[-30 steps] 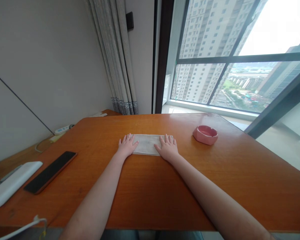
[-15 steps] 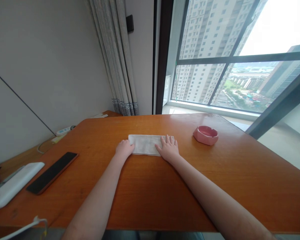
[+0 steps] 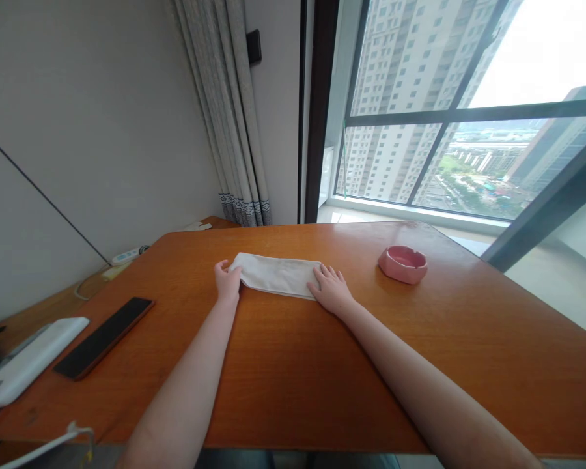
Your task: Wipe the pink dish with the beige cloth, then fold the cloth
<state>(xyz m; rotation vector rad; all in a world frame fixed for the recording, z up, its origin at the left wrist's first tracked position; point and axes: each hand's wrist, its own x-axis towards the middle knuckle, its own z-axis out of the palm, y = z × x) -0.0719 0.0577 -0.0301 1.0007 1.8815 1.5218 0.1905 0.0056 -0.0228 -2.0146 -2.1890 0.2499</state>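
A folded white cloth (image 3: 278,275) stretches sideways across the wooden table, between my two hands. My left hand (image 3: 228,281) grips its left end, thumb in front and fingers behind; that end looks slightly raised and tilted. On the cloth's right end, my right hand (image 3: 331,290) lies flat with its fingers spread, pressing on it. Part of the cloth's right edge is hidden under this hand.
A pink ashtray (image 3: 403,264) stands to the right on the wooden table (image 3: 293,365). Over on the left lie a dark, flat phone-like slab (image 3: 105,337) and a white rounded device (image 3: 34,359). Behind them is a power strip (image 3: 125,255). A large window (image 3: 449,117) fills the back right.
My left hand has moved left and slightly away from me, pulling the cloth's left end up and to the left. My right hand has stayed nearly in place.
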